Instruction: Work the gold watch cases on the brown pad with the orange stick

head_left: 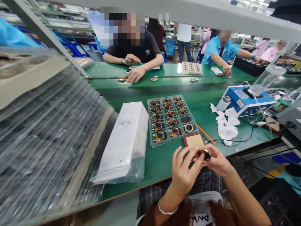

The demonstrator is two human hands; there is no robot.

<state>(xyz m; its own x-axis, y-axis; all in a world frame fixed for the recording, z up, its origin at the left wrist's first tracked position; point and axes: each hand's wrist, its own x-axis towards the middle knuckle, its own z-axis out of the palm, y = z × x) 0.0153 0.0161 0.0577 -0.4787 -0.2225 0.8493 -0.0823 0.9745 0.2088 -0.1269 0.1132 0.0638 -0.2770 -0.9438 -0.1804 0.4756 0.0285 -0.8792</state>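
A gold-rimmed watch case (206, 155) with a dark face is held in front of me, just past the bench's near edge. My right hand (218, 160) grips it from the right side. From the left, my left hand (184, 171) presses thumb and finger against the watch case, its other fingers stretched out over a reddish-brown block with a cream pad (195, 140). Part of the watch case is hidden by my fingers. Beyond the block lies a clear compartment tray (152, 145) with several similar watch cases; one compartment shows only a dark square insert.
A bagged white box (122, 138) and a tall stack of plastic trays (47, 135) stand left. An orange stick (207, 135), crumpled tissues (226, 128), a small bottle (223, 103) and a blue machine (246, 102) are right. Two co-workers sit across the green bench (162, 169).
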